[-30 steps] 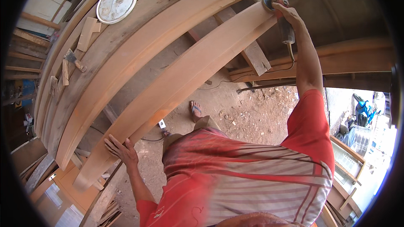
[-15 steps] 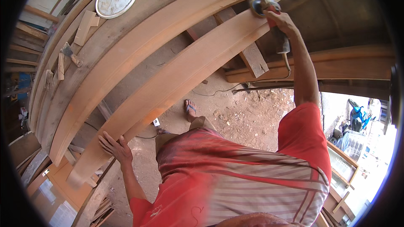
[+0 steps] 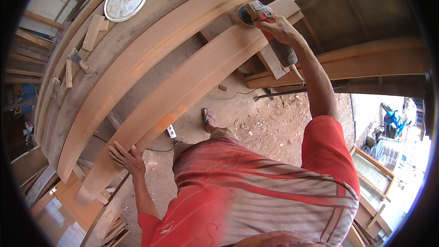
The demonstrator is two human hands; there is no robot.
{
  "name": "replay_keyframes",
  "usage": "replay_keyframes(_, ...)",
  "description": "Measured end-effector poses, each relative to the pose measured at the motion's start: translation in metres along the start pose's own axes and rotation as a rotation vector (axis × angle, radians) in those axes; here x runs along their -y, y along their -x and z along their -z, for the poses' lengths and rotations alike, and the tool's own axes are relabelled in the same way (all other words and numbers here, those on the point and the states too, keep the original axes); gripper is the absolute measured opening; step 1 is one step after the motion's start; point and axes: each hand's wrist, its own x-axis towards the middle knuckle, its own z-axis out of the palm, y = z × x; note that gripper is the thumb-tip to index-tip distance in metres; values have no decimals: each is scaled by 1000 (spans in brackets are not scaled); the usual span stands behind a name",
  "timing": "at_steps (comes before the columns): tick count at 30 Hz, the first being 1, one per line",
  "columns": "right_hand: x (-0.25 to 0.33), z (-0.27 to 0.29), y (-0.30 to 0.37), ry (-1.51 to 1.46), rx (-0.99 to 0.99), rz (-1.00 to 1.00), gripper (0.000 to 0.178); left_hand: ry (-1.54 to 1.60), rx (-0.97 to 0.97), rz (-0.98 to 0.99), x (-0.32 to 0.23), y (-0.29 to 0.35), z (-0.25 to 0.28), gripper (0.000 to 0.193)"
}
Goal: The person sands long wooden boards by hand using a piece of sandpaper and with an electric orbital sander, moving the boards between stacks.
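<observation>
A long wooden plank (image 3: 183, 87) slants from the lower left up to the upper right in front of me. Near its lower end my left hand (image 3: 128, 158) rests flat on the wood, fingers spread. Toward the far end my right hand (image 3: 280, 29) is wrapped round a red and grey angle grinder (image 3: 261, 13). The grinder's round disc (image 3: 245, 15) sits at the plank's far-side edge; whether it touches the wood is hard to see. A cord trails from the tool's rear end.
Beyond lies a second plank (image 3: 151, 59), then more stacked boards bearing a round white lid (image 3: 125, 1), a scraper-like tool (image 3: 79, 59) and wood offcuts (image 3: 93, 32). A crosspiece (image 3: 274, 61) passes under my plank. Shavings litter the dirt floor (image 3: 270, 119), where a white power socket (image 3: 171, 131) lies.
My right hand has drawn the grinder left and slightly nearer along the plank. My left hand stays on the lower end, almost unmoved.
</observation>
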Motion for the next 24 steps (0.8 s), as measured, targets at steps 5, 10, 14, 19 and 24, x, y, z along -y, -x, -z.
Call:
replay_keyframes(5, -50, 71, -17, -168, -213, -146, 56, 28, -3, -27, 0, -8, -2, 80)
replay_keyframes(10, -51, 60, -11, -109, -160, -77, 60, -32, -10, -18, -2, -7, -5, 81)
replay_keyframes(14, 11, -16, 19, 10, 34, -2, 60, -2, -7, -8, 3, 2, -4, 81)
replay_keyframes(19, -14, 20, 8, -57, -90, -68, 59, 17, 10, 7, -5, -9, -1, 82)
replay_keyframes(24, -16, 29, 18, -48, -16, -118, 52, -16, -2, 9, -4, -9, -3, 82)
